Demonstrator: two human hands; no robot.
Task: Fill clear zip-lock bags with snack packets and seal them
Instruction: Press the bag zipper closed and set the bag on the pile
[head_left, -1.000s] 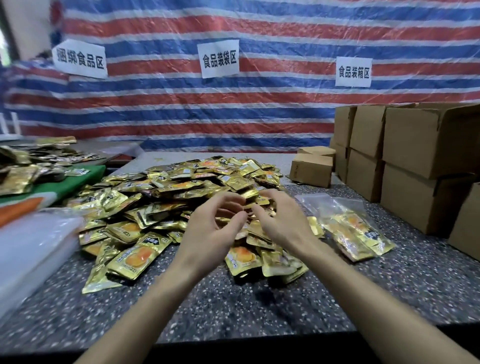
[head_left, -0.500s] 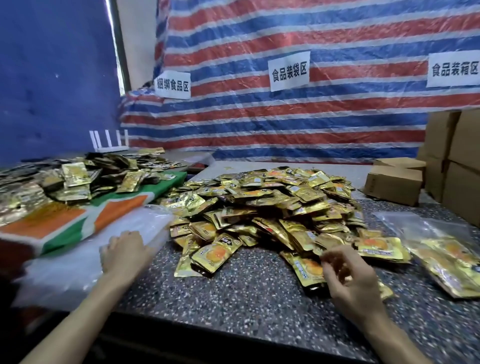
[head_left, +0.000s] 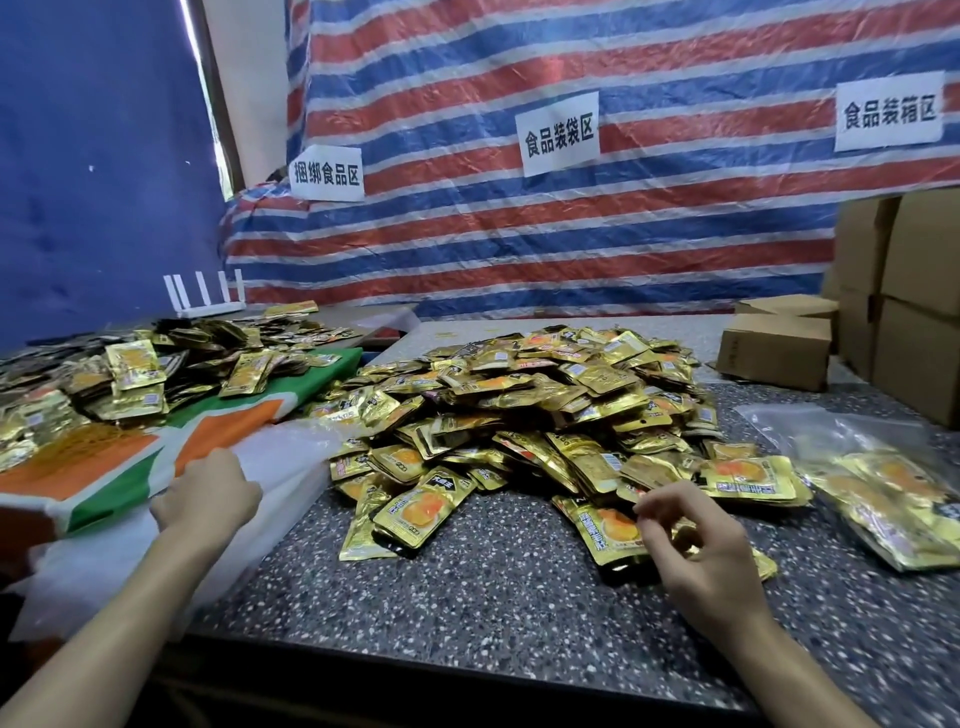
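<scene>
- Setting: a speckled stone table (head_left: 493, 597) in front of a striped tarpaulin backdrop (head_left: 571, 234).
- Left hand (head_left: 208, 493): knuckles up, fingers curled down onto the stack of empty clear bags (head_left: 291, 467) at the table's left edge. The fingertips are hidden, so it cannot be told whether one bag is pinched.
- Step in hand (judged): fetching a fresh bag to start another fill. The next move calls for peeling a single sheet off the slippery stack and opening its mouth.
- Centre: the pile of gold snack packets (head_left: 519, 405), heaped loosely and spilling toward the near edge.
- Right hand (head_left: 691, 540): fingers loosely half-curled, thumb near forefinger, poised just over the nearest packets. Nothing is plainly in its grasp.
- Right: a filled zip-lock bag (head_left: 883, 493) lies flat, apart from the pile, with cardboard boxes (head_left: 914, 332) behind it.
</scene>
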